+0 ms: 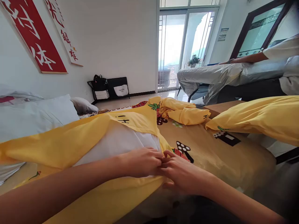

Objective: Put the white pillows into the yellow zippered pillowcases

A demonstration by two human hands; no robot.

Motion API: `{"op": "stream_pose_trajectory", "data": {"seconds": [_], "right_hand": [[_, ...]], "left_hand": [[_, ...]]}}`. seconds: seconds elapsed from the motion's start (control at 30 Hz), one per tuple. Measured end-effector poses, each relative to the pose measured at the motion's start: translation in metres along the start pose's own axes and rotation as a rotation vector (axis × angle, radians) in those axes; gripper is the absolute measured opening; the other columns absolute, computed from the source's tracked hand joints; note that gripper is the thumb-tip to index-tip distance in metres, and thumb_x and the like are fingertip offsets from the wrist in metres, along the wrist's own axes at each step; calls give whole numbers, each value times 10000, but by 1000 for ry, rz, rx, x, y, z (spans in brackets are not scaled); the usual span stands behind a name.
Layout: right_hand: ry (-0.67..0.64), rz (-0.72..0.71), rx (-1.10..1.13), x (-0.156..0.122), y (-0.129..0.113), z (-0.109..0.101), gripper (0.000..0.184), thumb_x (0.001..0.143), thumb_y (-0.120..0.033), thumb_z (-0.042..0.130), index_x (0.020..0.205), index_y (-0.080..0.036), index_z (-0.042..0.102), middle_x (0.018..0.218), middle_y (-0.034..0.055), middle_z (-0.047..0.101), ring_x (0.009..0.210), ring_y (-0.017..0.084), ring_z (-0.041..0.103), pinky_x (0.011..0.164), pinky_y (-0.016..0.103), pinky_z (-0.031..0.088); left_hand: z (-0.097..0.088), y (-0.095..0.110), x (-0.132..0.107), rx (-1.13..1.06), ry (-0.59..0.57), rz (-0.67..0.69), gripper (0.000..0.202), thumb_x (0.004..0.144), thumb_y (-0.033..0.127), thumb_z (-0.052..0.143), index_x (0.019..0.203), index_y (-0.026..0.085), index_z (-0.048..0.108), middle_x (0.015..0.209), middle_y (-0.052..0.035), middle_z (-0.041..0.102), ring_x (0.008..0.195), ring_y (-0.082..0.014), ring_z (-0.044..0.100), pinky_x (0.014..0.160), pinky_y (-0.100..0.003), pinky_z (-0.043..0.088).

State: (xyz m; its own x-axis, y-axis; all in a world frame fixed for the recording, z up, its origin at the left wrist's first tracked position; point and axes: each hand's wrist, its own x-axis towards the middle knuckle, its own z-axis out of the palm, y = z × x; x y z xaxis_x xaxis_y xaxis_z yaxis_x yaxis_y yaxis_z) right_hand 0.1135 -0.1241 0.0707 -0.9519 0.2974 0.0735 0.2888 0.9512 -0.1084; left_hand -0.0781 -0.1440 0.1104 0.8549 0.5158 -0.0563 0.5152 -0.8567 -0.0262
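Observation:
In front of me lies a yellow pillowcase point(93, 124) with dark printed letters. Its mouth gapes around a white pillow point(116, 143), which shows between the two fabric edges. My left hand point(146, 161) rests over the white part, its fingers closed at the right corner of the opening. Right against it, my right hand point(182, 171) pinches the same corner of the pillowcase edge. The fingertips of both hands meet and partly hide what lies between them.
A yellow-covered pillow point(259, 118) lies to the right, and bunched yellow fabric point(179, 109) lies beyond the hands on the patterned bed sheet point(205, 152). White pillows point(46, 112) are at the left. A person's arm point(249, 57) rests on a plastic-covered table point(210, 74).

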Motion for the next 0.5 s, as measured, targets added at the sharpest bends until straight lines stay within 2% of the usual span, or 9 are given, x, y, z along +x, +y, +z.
{"op": "stream_pose_trajectory", "data": {"seconds": [0.07,0.17,0.23,0.33,0.4,0.5], "right_hand": [[-46,64,-76,-6,-1,7,163,810,-260,610,934,-171,671,887,82,695,919,232,607,937,387,310],[-99,113,-170,-16,-4,13,118,801,-200,594,905,-176,644,837,65,692,867,227,621,903,384,329],[-87,105,-222,-22,-8,15,83,802,-174,584,874,-187,621,810,47,683,839,218,623,877,374,342],[-27,107,-333,-24,-17,20,52,789,-149,596,822,-188,601,735,41,659,790,220,619,844,370,359],[22,155,-406,-21,-21,28,93,777,-122,606,845,-185,615,719,45,658,761,217,618,838,367,368],[-18,209,-448,-12,-22,42,127,760,-82,611,809,-191,654,698,51,668,718,209,609,815,361,383]], "left_hand": [[23,-4,20,139,40,12,164,915,189,494,916,134,648,993,-72,680,955,-196,609,851,-313,447],[44,-3,21,329,67,-81,178,905,180,483,989,119,627,975,-102,683,905,-238,620,756,-362,460],[47,-1,11,380,29,-141,214,902,193,480,1068,137,603,959,-103,689,864,-246,637,712,-362,461],[40,3,3,337,-121,-273,290,890,189,475,1160,140,567,869,-104,700,735,-238,662,609,-322,443],[36,7,11,269,-202,-351,274,890,188,469,1120,111,596,830,-113,697,688,-235,665,573,-310,429],[39,12,38,199,-198,-421,231,908,188,458,923,110,674,802,-124,692,707,-242,667,586,-316,435]]}}
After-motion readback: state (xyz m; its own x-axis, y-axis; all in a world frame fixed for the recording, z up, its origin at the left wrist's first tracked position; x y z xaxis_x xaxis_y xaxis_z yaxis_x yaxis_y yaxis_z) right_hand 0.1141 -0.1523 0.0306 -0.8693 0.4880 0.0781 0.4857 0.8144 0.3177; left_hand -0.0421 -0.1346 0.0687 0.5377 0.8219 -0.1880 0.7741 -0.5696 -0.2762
